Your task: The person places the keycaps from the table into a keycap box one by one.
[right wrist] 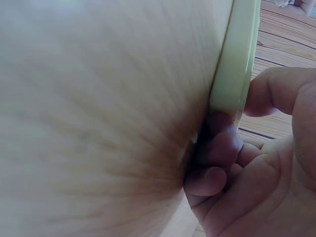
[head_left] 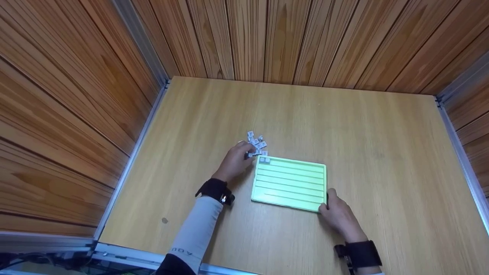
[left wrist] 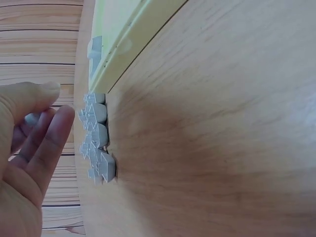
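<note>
A light green tray (head_left: 289,184) with raised parallel ridges lies on the table. Two small grey keycaps (head_left: 264,160) sit in its far left corner. My right hand (head_left: 338,214) grips the tray's near right corner, thumb on the rim and curled fingers at the underside (right wrist: 217,148). Just beyond the tray's far left corner lies a loose cluster of grey keycaps (head_left: 256,141). Beside this cluster is my left hand (head_left: 237,160); in the left wrist view its thumb and fingers are slightly apart, nothing visible between them, near a row of the keycaps (left wrist: 96,133).
The wooden table (head_left: 382,152) is bounded by plank walls (head_left: 282,42) at the back and sides, with metal rails (head_left: 130,152) along the edges. A small dark spot (head_left: 164,220) marks the table at the front left.
</note>
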Motion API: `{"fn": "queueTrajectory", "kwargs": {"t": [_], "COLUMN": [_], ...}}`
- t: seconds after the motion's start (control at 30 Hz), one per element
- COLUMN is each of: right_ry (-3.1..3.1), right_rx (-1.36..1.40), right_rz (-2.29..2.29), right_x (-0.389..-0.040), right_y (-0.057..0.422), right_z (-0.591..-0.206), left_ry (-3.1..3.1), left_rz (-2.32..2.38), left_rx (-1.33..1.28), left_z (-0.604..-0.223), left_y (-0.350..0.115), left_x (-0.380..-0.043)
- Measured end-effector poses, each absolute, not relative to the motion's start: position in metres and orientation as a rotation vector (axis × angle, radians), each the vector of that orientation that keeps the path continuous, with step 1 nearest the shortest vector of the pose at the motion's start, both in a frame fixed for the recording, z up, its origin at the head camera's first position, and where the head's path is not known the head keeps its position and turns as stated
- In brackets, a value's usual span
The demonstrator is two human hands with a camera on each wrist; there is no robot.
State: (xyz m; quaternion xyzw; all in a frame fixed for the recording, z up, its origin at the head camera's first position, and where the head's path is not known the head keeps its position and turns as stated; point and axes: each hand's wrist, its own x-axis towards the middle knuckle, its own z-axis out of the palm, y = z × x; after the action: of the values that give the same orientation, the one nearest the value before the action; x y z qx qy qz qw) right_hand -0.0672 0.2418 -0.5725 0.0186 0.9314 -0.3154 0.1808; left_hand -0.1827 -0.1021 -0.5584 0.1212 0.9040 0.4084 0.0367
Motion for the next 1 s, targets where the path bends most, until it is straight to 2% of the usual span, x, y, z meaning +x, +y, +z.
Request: {"fn": "queueTrajectory", "kwargs": {"t": [0.3,0.6,1.0], "right_ry": [2.658,2.650,2.644], "right_rx": [0.017,0.031,0.036], "right_rz": [-0.889,-0.881,-0.890], "right_x": [-0.067,-0.067,-0.065], "right_y": [0.242,0.242,0.242], "right_z": [-0.573,-0.572,-0.573], "left_ry": [2.808,2.799,2.798], "left_rz": [1.275,1.236,1.172], "left_rx": [0.539,0.481,0.596], "left_z": [-0.559,-0.555,-0.553], "left_y": [-0.100,-0.095,-0.076], "left_x": [-0.184,-0.183,-0.183]}}
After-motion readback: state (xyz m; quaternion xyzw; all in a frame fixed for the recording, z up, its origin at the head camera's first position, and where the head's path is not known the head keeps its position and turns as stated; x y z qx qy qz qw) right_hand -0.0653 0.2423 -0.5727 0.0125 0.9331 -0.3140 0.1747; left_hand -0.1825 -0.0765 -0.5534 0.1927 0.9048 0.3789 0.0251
